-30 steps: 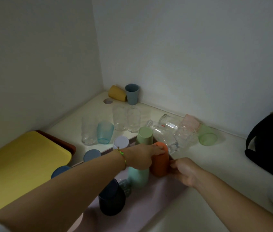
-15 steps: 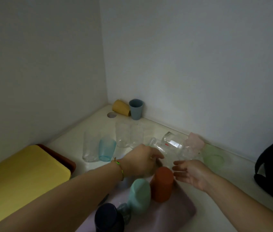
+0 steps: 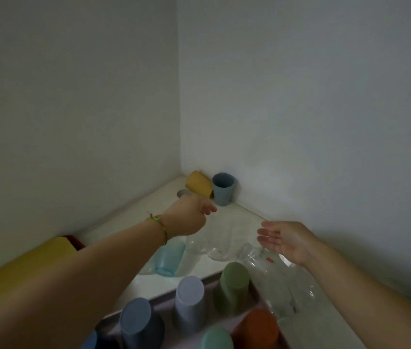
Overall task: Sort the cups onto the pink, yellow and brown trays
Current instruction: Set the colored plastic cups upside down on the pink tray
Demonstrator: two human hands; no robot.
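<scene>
My left hand (image 3: 190, 217) reaches toward the far corner, fingers loosely curled and holding nothing, just short of a yellow cup (image 3: 198, 183) lying on its side and an upright blue cup (image 3: 222, 188). My right hand (image 3: 285, 240) hovers open, palm turned left, above clear cups (image 3: 221, 244) on the counter. The pink tray (image 3: 255, 289) at the bottom carries upside-down cups: green (image 3: 233, 282), lilac (image 3: 189, 299), blue (image 3: 136, 323), orange (image 3: 258, 328) and mint (image 3: 217, 338). A translucent light blue cup (image 3: 169, 258) stands by my left forearm. The yellow tray (image 3: 20, 268) lies at left on the brown tray (image 3: 74, 240).
Two walls meet at the far corner behind the yellow and blue cups. A round hole (image 3: 183, 193) sits in the white counter (image 3: 239, 215) near that corner. Clear cups lie tipped along the right side by the pink tray.
My left hand has left the orange cup on the pink tray and travelled out to the far corner. My right hand lifted and opened. The view tilted up and forward.
</scene>
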